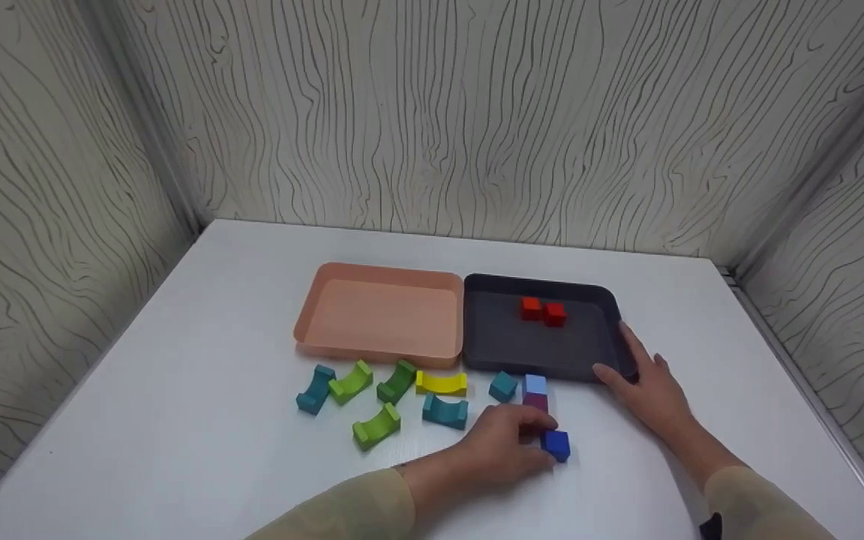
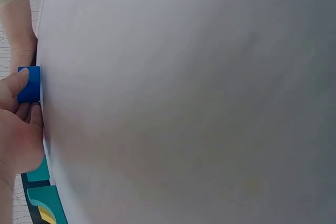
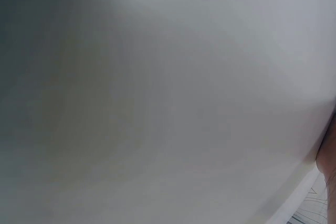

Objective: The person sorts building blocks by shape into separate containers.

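My left hand pinches a dark blue cube between thumb and fingers, low over the white table. In the left wrist view, the thumb lies on the blue cube and the fingers sit by its other side. Just beyond that hand, a light blue cube and a dark pink cube stand against each other, with a teal cube to their left. My right hand rests at the near right corner of the dark tray, thumb at the front rim and fingers along the right side.
Two red cubes lie inside the dark tray. A salmon-pink tray adjoins it on the left. In front are several arched blocks, among them a yellow one and a dark green one. Wood-grain panels enclose the table.
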`<state>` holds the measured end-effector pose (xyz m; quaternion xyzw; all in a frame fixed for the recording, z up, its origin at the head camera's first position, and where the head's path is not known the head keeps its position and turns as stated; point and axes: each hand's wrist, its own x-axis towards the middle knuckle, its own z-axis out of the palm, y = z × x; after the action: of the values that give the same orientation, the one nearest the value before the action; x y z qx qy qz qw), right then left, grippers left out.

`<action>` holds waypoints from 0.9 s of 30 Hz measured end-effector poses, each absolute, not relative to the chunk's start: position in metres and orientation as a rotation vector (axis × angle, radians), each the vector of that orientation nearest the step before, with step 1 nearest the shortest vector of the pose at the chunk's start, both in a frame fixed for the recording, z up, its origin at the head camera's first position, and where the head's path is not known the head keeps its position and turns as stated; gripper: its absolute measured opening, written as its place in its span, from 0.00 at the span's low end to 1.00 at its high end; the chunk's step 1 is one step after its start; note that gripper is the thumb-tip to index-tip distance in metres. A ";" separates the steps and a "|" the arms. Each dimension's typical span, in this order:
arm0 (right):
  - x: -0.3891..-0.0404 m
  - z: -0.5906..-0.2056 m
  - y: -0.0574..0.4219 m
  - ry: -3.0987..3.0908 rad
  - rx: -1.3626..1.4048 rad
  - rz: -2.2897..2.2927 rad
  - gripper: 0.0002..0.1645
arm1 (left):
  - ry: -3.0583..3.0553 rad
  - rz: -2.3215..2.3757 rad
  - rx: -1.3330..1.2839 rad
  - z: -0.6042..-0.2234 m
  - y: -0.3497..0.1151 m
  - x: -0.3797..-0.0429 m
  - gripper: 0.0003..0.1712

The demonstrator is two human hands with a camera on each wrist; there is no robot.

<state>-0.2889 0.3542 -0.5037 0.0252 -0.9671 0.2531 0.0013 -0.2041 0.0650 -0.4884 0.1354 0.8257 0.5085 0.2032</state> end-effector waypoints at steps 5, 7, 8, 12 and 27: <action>-0.288 -0.504 0.353 -3.043 0.067 0.799 0.60 | 2.285 1.429 0.373 -0.487 0.064 -0.204 0.21; -0.288 -0.504 0.353 -3.044 0.064 0.806 0.60 | 2.272 1.436 0.371 -0.487 0.063 -0.203 0.21; -0.288 -0.504 0.353 -3.043 0.065 0.805 0.60 | 2.266 1.439 0.369 -0.487 0.063 -0.203 0.21; -0.288 -0.505 0.353 -3.040 0.062 0.809 0.60 | 2.250 1.442 0.359 -0.486 0.062 -0.202 0.20; -0.290 -0.506 0.354 -3.059 0.034 0.793 0.62 | 2.188 1.503 0.520 -0.463 0.065 -0.201 0.18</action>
<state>-0.2903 0.3542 -0.5062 0.0108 -0.9679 0.2510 -0.0095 -0.2005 0.0653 -0.4631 0.1875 0.7897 0.5424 0.2165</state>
